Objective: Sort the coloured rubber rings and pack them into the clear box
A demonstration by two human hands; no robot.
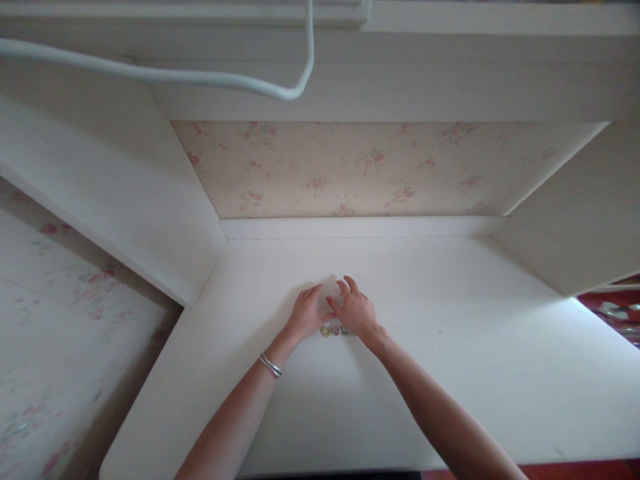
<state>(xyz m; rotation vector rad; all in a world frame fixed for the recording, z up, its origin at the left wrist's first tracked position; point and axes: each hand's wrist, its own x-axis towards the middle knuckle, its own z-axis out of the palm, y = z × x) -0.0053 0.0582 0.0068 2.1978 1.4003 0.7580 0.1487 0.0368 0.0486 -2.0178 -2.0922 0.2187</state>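
Note:
A pale, see-through object (329, 288), which looks like clear plastic, stands between my hands on the white desk (450, 400); its exact kind I cannot make out. On its left side, my left hand (305, 315) curls its fingers and thumb around it. My right hand (357, 310) is at its right side, thumb and fingers spread and bent, the thumb close to the object. Just below the hands lie several small round coin-like pieces (326, 331) in a short row, gold, brownish and silvery. The right wrist partly covers the end of that row.
White side panels (165, 200) flank the desk, with flowered wallpaper (370, 167) behind it. Overhead, a white cable (200, 77) hangs from a shelf (450, 47). Shiny items (615, 310) on red show past the right edge.

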